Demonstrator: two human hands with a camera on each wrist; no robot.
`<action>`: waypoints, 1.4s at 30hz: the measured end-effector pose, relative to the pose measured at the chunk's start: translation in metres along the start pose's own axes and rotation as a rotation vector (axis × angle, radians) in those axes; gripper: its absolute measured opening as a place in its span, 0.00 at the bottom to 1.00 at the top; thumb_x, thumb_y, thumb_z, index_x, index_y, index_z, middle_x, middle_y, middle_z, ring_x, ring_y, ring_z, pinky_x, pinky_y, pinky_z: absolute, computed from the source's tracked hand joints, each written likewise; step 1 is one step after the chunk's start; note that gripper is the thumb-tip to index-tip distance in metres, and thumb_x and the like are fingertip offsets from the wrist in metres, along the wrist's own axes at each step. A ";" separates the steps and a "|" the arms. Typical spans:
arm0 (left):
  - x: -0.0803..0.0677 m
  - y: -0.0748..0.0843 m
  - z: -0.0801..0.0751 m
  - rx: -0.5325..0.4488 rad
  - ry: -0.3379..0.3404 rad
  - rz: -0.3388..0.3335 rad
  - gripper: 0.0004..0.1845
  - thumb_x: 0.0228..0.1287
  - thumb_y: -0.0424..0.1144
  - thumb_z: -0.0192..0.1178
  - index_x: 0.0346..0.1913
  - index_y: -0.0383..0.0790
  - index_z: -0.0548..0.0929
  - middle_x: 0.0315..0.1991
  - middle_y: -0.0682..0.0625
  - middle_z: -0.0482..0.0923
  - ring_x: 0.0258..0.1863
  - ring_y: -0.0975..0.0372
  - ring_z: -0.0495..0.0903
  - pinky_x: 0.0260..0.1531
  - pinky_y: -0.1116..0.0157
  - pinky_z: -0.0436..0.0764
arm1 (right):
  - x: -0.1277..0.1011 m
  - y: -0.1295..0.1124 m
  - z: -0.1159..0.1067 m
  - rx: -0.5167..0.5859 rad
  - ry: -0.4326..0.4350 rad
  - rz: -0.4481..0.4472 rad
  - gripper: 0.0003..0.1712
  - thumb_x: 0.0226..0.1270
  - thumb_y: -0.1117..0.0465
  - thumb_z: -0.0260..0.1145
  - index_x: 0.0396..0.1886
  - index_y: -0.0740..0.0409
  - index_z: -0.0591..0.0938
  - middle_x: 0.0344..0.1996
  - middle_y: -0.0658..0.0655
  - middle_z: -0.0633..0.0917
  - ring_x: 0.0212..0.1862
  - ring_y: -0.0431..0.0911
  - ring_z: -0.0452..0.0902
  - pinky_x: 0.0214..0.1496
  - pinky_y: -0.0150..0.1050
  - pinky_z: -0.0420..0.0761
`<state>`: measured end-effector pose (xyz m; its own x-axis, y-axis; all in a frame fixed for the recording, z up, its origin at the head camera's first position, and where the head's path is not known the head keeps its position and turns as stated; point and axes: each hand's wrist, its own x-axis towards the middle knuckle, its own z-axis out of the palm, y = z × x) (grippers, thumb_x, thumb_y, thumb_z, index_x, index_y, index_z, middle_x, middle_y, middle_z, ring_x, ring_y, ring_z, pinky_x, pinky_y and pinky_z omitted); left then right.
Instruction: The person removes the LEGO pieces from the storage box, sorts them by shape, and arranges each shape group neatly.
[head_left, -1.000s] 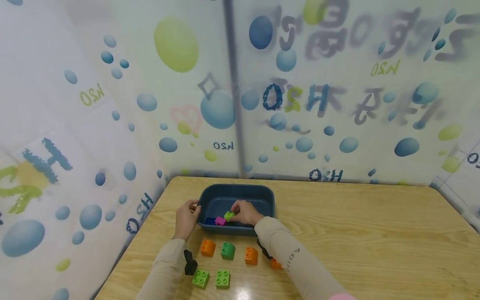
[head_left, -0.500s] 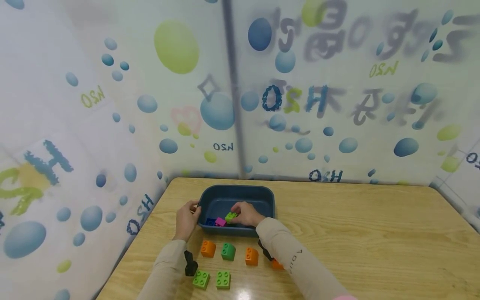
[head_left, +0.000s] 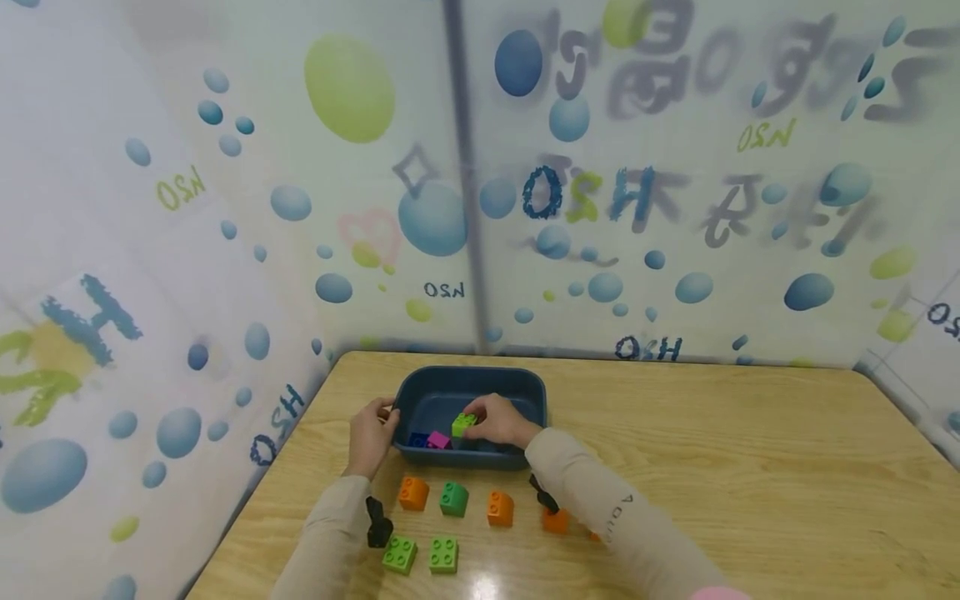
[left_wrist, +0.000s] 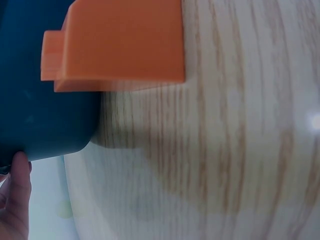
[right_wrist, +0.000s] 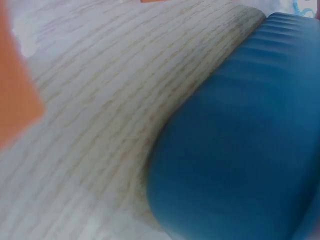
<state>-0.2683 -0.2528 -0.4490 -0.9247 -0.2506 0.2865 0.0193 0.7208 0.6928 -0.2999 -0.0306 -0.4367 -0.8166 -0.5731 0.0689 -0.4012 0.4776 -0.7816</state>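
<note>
A dark blue plastic bin (head_left: 517,383) sits on the wooden table. My left hand (head_left: 370,437) holds the bin's left end; in the left wrist view its fingers (left_wrist: 19,185) touch the bin's corner. Over the inside of the bin, my right hand (head_left: 498,421) pinches a lime green toy brick (head_left: 462,424) between thumb and fingers. A magenta brick (head_left: 438,439) and a dark blue brick (head_left: 418,440) lie at the bin's near left, left of the held brick. The right wrist view shows the bin's outer wall (right_wrist: 225,140) but not the right hand's fingers.
In front of the bin stand several bricks in a row: orange (head_left: 413,494), green (head_left: 453,499), and more orange (head_left: 500,508), one partly under the right sleeve. Two lime green bricks (head_left: 400,554) lie nearer. Behind the table (head_left: 712,458) is a printed wall sheet (head_left: 600,250).
My right hand has risen slightly with the lime green brick. The right forearm has shifted right, uncovering more of the orange bricks beside it. My left hand stays at the bin's end.
</note>
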 end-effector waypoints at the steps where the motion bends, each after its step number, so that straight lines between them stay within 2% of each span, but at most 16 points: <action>1: 0.000 0.000 0.000 0.000 0.001 0.000 0.11 0.57 0.32 0.57 0.43 0.31 0.78 0.27 0.42 0.76 0.26 0.57 0.74 0.21 0.66 0.73 | -0.001 -0.001 -0.001 0.005 0.000 -0.005 0.20 0.49 0.65 0.69 0.43 0.67 0.79 0.35 0.58 0.81 0.34 0.45 0.76 0.37 0.33 0.75; 8: -0.001 0.000 -0.001 0.002 -0.010 -0.012 0.11 0.57 0.32 0.56 0.44 0.31 0.78 0.27 0.42 0.76 0.26 0.57 0.74 0.21 0.66 0.73 | -0.008 -0.011 -0.005 0.086 -0.018 -0.034 0.19 0.50 0.65 0.68 0.44 0.66 0.78 0.36 0.56 0.80 0.34 0.42 0.75 0.36 0.31 0.75; 13: 0.000 0.001 0.001 -0.004 -0.019 -0.012 0.11 0.57 0.31 0.56 0.44 0.31 0.78 0.27 0.42 0.76 0.25 0.57 0.74 0.21 0.66 0.73 | -0.021 -0.024 -0.006 0.104 -0.043 -0.071 0.18 0.52 0.64 0.67 0.44 0.64 0.78 0.36 0.54 0.80 0.35 0.43 0.74 0.37 0.30 0.75; 24: 0.000 0.001 0.002 -0.011 -0.031 -0.015 0.11 0.58 0.31 0.56 0.44 0.31 0.78 0.27 0.42 0.76 0.22 0.59 0.73 0.20 0.67 0.73 | -0.046 -0.035 -0.006 0.156 -0.058 -0.149 0.18 0.52 0.66 0.66 0.45 0.64 0.78 0.38 0.55 0.76 0.40 0.49 0.74 0.38 0.29 0.75; 33: 0.002 0.003 -0.001 0.002 -0.008 -0.002 0.11 0.58 0.32 0.56 0.43 0.31 0.78 0.28 0.41 0.76 0.26 0.56 0.74 0.22 0.65 0.73 | -0.070 -0.044 -0.001 0.175 -0.104 -0.180 0.19 0.52 0.66 0.67 0.46 0.62 0.78 0.36 0.50 0.74 0.38 0.40 0.73 0.40 0.29 0.75; 40: 0.001 0.003 -0.001 0.001 -0.008 -0.012 0.11 0.58 0.31 0.56 0.43 0.31 0.78 0.28 0.41 0.76 0.25 0.56 0.74 0.21 0.66 0.73 | -0.096 -0.047 0.004 0.261 -0.155 -0.165 0.19 0.52 0.68 0.66 0.46 0.64 0.77 0.38 0.51 0.74 0.41 0.41 0.71 0.44 0.31 0.74; 42: 0.000 0.002 -0.001 0.001 -0.007 -0.015 0.11 0.58 0.32 0.56 0.43 0.31 0.78 0.28 0.41 0.77 0.25 0.56 0.74 0.21 0.66 0.73 | -0.102 -0.045 0.008 0.219 -0.154 -0.165 0.19 0.52 0.67 0.67 0.46 0.63 0.77 0.38 0.50 0.74 0.41 0.39 0.71 0.44 0.29 0.74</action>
<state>-0.2679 -0.2517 -0.4466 -0.9276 -0.2568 0.2715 0.0052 0.7175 0.6965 -0.1952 0.0016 -0.4137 -0.6687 -0.7331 0.1241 -0.4102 0.2245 -0.8839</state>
